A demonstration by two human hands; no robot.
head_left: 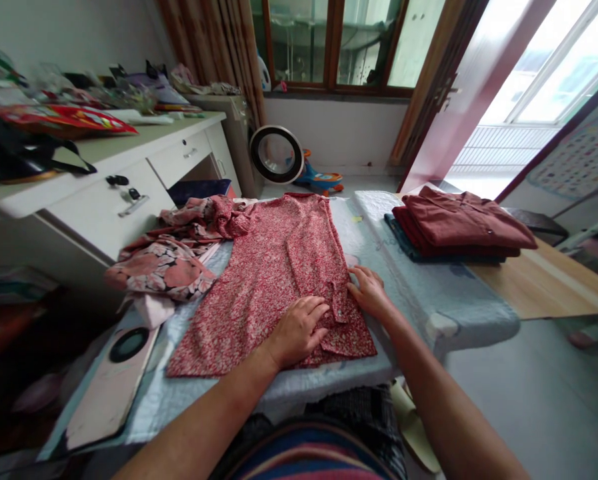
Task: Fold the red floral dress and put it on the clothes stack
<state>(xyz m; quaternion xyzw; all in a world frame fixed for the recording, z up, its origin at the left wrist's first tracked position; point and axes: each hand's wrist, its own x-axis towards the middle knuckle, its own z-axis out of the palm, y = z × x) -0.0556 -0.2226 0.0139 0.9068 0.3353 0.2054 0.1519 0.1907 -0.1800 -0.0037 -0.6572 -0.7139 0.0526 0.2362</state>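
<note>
Head view: shirt (269,267), illegible wall chart (576,160)

Left hand (301,327) resting on a red patterned garment (263,280), right hand (371,290) at its right edge, crumpled floral cloth (171,267) to the left, folded clothes (471,223) stacked at right

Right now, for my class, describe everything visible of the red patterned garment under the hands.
The red patterned garment, thin, soft-looking cloth densely speckled with pale marks, lies spread with slight wrinkles on a pale blue covering, its wider end toward the person. What looks like a sleeve lies folded down along its right, ending in a cuff with a small button. The left hand rests on its lower part; the right hand touches its right edge. Its collar shape is unclear.
</note>
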